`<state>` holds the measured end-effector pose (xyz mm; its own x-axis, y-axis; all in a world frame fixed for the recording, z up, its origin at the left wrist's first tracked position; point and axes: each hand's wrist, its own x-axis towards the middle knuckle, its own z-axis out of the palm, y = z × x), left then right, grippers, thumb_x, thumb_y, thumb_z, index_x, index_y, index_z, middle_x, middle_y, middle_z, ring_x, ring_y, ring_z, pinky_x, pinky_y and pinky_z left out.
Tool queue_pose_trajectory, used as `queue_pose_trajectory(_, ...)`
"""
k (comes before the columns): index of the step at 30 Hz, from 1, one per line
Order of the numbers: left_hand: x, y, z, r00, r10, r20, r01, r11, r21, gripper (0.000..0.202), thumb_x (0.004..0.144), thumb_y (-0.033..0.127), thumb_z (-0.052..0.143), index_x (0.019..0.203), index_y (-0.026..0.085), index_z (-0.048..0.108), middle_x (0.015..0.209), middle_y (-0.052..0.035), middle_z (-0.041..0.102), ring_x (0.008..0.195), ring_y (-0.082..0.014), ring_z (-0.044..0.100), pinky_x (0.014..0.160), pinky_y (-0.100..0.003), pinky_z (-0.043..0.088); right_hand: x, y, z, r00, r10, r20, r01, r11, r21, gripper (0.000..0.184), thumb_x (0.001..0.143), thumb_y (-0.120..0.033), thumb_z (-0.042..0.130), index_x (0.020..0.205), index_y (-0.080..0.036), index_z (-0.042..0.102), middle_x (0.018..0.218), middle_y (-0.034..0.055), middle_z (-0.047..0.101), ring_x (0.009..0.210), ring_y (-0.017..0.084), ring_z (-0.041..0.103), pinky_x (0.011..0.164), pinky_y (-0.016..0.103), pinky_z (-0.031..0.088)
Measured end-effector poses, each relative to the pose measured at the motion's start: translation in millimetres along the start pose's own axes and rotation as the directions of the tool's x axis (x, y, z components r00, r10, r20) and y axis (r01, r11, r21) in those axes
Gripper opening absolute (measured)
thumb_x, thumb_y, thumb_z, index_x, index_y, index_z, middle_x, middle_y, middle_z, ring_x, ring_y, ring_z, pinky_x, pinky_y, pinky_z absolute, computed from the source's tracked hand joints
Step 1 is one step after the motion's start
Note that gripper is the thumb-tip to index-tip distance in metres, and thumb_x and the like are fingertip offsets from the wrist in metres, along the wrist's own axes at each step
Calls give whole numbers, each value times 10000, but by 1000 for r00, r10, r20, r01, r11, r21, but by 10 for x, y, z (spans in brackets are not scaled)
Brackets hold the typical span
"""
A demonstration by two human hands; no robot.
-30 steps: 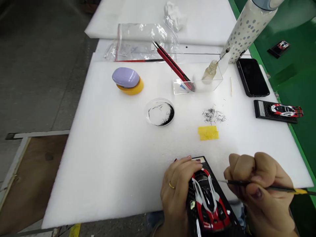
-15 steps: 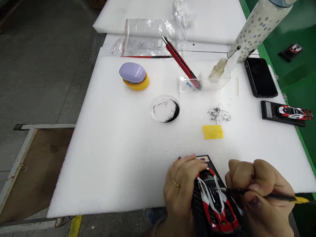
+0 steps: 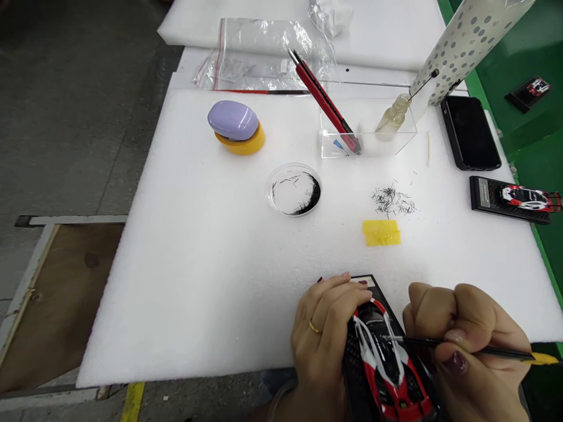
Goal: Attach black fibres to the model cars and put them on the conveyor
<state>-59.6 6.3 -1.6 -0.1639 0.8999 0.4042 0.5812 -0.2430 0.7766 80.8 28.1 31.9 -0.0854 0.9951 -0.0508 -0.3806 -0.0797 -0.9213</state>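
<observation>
A red, white and black model car point(image 3: 389, 366) sits on a black base at the near edge of the white foam sheet point(image 3: 211, 264). My left hand point(image 3: 323, 343) wraps around the left side of the car and base, holding them steady. My right hand point(image 3: 466, 346) is closed in a fist on thin black tweezers point(image 3: 466, 347) with a yellow end. The tweezers' tip rests over the car's roof.
On the foam are a petri dish of black slivers point(image 3: 294, 189), a loose pile of slivers point(image 3: 393, 201), a yellow tape piece point(image 3: 381, 232), a clear box with a red knife point(image 3: 328, 105) and glue bottle point(image 3: 393, 117), a purple-yellow object point(image 3: 235, 126), a phone point(image 3: 470, 132) and another model car point(image 3: 523, 197).
The tweezers' tip has moved left from beside the car to over its roof. My left hand keeps its hold. The view shifted slightly.
</observation>
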Motion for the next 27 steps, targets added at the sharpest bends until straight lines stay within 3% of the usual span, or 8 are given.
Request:
queue_pose_trajectory(5,0,26,-55,998,-30,56,31,1000,-2,275,920,92,524,1155,191,627,1065,-62,765,1095,-234,723,1016,-392,582,41,-9,-64,994,-3,106,7,999,-38,154,861,-149,688,863,-269,592,627,-16,466,581,155,411,529,308,323)
queue_pose_trajectory(11,-24,16,-49,998,-35,58,35,999,-4,284,917,90,529,1164,188,629,1080,-62,761,1118,-234,712,1030,-392,575,18,1,14,1000,-2,-10,2,999,-53,173,866,-218,720,826,-277,563,618,-17,445,560,159,361,524,314,315)
queue_pose_trajectory(21,-15,23,-45,998,-20,62,20,1000,-4,274,930,107,531,1173,188,629,1101,-60,755,1130,-224,706,1036,-372,570,17,9,19,1000,7,20,-6,1000,-23,162,868,-192,699,839,-272,562,639,-15,459,575,155,376,526,314,323)
queue_pose_trajectory(27,-29,26,-6,999,-37,4,37,999,-36,248,954,100,513,1157,173,635,1092,-56,741,1129,-210,692,1049,-352,549,8,7,27,1000,7,13,-7,1000,-1,148,892,-188,679,847,-263,558,654,-14,456,591,151,381,539,308,325)
